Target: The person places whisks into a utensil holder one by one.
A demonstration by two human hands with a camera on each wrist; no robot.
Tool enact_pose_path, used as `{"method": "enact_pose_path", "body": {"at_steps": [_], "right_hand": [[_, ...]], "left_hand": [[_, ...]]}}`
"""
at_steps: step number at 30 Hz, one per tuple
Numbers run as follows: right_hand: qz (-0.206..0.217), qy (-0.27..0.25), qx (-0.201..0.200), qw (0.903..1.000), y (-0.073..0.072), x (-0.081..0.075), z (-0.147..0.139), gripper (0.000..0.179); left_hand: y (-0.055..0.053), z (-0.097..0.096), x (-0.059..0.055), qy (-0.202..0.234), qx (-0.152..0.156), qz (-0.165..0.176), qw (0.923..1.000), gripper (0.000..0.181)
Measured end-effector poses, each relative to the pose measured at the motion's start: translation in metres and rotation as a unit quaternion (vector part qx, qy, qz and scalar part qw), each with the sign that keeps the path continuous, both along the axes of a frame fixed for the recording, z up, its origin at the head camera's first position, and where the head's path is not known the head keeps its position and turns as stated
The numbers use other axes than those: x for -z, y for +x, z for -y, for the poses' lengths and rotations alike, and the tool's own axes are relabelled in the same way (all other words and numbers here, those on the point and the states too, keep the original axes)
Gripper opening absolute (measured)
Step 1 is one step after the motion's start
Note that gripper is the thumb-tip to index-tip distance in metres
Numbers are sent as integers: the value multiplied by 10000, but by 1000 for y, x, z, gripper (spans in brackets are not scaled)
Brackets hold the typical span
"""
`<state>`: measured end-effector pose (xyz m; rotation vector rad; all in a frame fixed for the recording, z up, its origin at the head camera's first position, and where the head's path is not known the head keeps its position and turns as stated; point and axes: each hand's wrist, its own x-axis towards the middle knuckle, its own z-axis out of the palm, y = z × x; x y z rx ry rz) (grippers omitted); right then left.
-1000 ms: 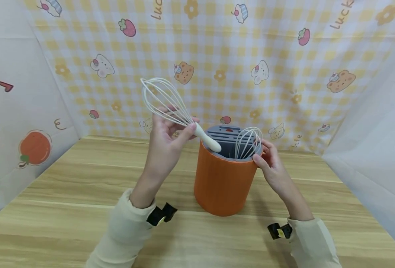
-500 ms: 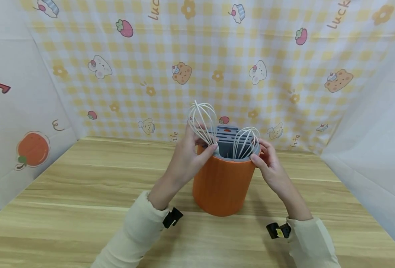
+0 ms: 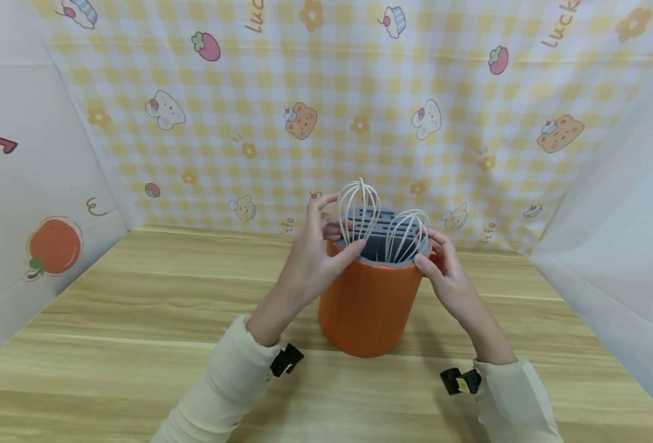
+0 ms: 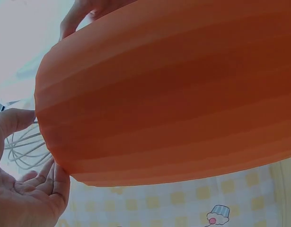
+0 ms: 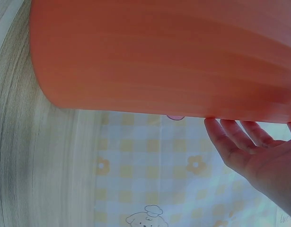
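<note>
An orange ribbed utensil holder (image 3: 368, 307) with a grey slotted insert stands on the wooden table. In the head view, a cream whisk (image 3: 360, 206) sits at its left side, wires up, its handle hidden inside. My left hand (image 3: 315, 252) is around that whisk at the rim, thumb in front and fingers spread behind, index raised. In the left wrist view the thumb and fingertips lie right at the rim, whisk wires between them. A second whisk (image 3: 407, 231) stands wires up on the right. My right hand (image 3: 449, 271) grips the right rim, thumb in front, fingers behind.
A yellow checked cloth (image 3: 337, 80) with cartoon prints hangs close behind the holder. White printed sheets (image 3: 39, 160) close off the sides. The wooden tabletop (image 3: 138, 344) extends around the holder.
My left hand has moved right and lowered the tilted whisk, handle first, into the holder; it now stands upright there. The left fingers have spread. The right hand has stayed on the rim.
</note>
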<state>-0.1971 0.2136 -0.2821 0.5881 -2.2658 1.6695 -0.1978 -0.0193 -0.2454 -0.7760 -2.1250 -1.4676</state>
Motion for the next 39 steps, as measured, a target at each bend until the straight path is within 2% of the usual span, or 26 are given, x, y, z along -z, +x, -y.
{"method": "enact_pose_path", "body": {"at_steps": [6, 15, 20, 24, 29, 34, 39], "right_hand": [[-19, 14, -2, 10000, 0, 0, 0, 42], [15, -3, 9, 10000, 0, 0, -2, 43], [44, 17, 47, 10000, 1, 0, -2, 44], [57, 9, 59, 10000, 1, -1, -2, 44], [66, -19, 21, 10000, 0, -1, -1, 44], [80, -25, 10, 10000, 0, -1, 0, 43], [93, 52, -40, 9999, 0, -2, -1, 44]], "left_hand": [[-1, 1, 0, 6, 33, -403, 9992, 76], [-1, 0, -1, 134, 22, -406, 9991, 67], [0, -1, -1, -250, -109, -307, 9992, 57], [2, -2, -1, -625, -138, -399, 9972, 52], [4, -1, -2, -770, -151, -442, 9959, 53], [5, 3, -5, -900, 85, -333, 9953, 58], [7, 11, -10, -1071, 403, -5, 9934, 61]]}}
